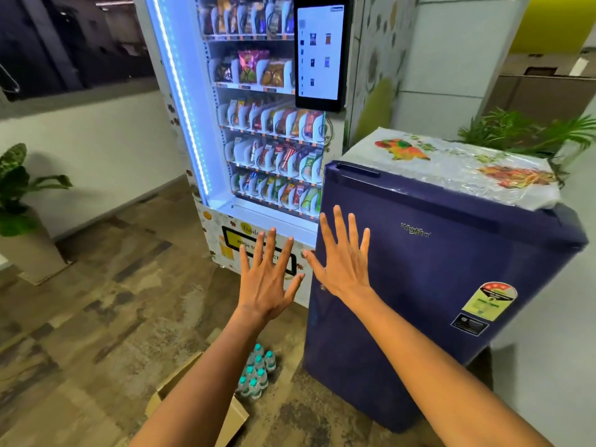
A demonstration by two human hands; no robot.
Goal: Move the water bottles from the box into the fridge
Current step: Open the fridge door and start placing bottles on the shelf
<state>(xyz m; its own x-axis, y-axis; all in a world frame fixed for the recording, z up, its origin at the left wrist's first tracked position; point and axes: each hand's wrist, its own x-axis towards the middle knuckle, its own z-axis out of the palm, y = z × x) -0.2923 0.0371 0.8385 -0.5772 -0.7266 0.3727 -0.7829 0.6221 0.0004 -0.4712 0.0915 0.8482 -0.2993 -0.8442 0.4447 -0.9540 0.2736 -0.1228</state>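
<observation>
On the patterned floor (106, 317), water bottles (256, 372) stand beside a cardboard box (180, 382), near the closed blue fridge (419, 301); both hands' fingers (274, 246) are spread, holding nothing.

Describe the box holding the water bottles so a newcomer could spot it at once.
Start at the dark blue fridge standing right of the lit vending machine. On the floor by the fridge's lower left corner, under the left forearm, lies an open brown cardboard box with its flaps spread. It is the only carton there, and the teal-capped water bottles are clustered at its far end.
</observation>
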